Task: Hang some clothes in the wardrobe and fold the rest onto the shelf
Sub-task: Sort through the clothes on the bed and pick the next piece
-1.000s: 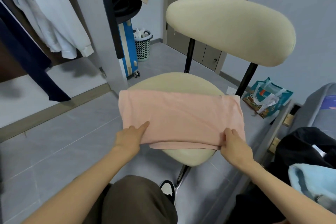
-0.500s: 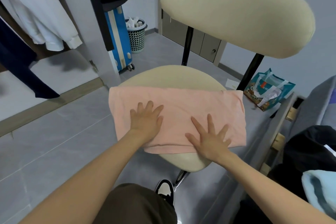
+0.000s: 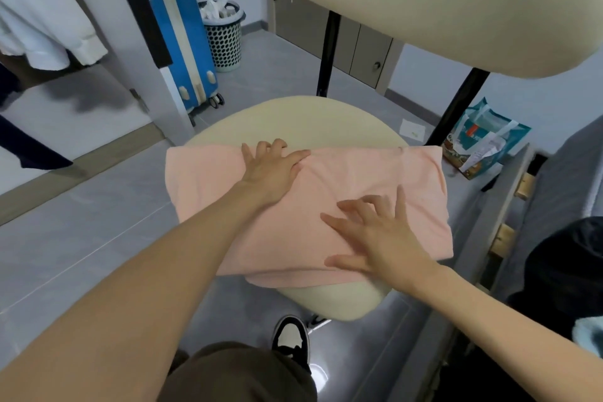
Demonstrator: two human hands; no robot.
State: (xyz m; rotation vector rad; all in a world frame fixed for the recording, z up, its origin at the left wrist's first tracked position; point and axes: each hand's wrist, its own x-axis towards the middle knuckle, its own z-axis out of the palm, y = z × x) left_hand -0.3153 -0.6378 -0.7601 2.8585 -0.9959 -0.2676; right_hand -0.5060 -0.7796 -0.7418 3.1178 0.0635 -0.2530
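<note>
Two bare hands lie flat on a folded pale pink cotton garment (image 3: 359, 179), which rests across the round cream padded seat of a chair (image 3: 293, 121). In the head view, the only one given, the left hand (image 3: 270, 170) presses near the cloth's far edge, left of centre, its grip spread with the fingers straight and reaching toward the chair back. The right hand (image 3: 375, 232) presses nearer the front edge, right of centre, its grip likewise spread, fingers fanned over the fabric; neither hand pinches anything.

The garment's long axis runs left to right across the person's front, and both short ends overhang the seat. A further fold would likely bring one end over the other, so each hand sits close to its own end; the left end hangs further past the seat.

White clothing (image 3: 49, 26) hangs in the open wardrobe at upper left, well apart from the chair.
</note>
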